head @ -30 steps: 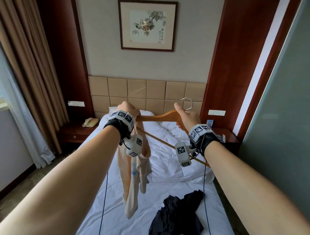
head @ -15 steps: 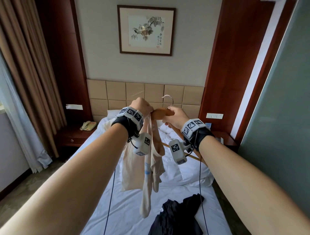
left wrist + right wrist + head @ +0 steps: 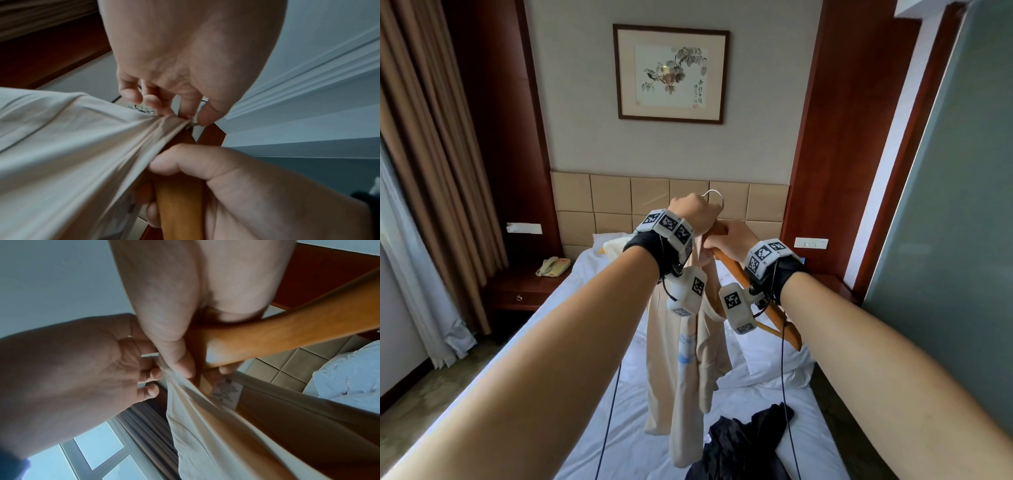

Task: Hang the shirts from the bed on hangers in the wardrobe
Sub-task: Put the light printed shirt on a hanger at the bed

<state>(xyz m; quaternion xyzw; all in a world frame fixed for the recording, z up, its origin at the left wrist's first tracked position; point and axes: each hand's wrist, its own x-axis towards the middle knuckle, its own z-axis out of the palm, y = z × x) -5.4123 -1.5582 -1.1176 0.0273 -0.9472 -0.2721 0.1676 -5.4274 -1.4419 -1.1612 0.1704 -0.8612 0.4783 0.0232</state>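
Note:
Over the bed I hold a wooden hanger (image 3: 756, 296), tilted, its metal hook (image 3: 715, 196) up and one arm sloping down to the right. My right hand (image 3: 727, 240) grips the hanger (image 3: 267, 339) near its middle. My left hand (image 3: 693, 214) pinches the bunched collar of a beige shirt (image 3: 681, 359) right beside the hook. In the left wrist view its fingertips (image 3: 152, 102) close on the gathered cloth (image 3: 61, 146). The shirt (image 3: 216, 426) hangs down below both hands. A black shirt (image 3: 746, 445) lies crumpled on the bed (image 3: 619, 428).
White pillows (image 3: 774, 363) lie at the padded headboard (image 3: 613, 195). A nightstand with a telephone (image 3: 553, 267) stands on the left, curtains (image 3: 424, 188) beyond it. A grey-green panel (image 3: 945, 240) rises on the right. No wardrobe is in view.
My left hand has slid right along the hanger to the hook, taking the shirt collar with it. Both hands have come together and risen, and the hanger has tilted steeper.

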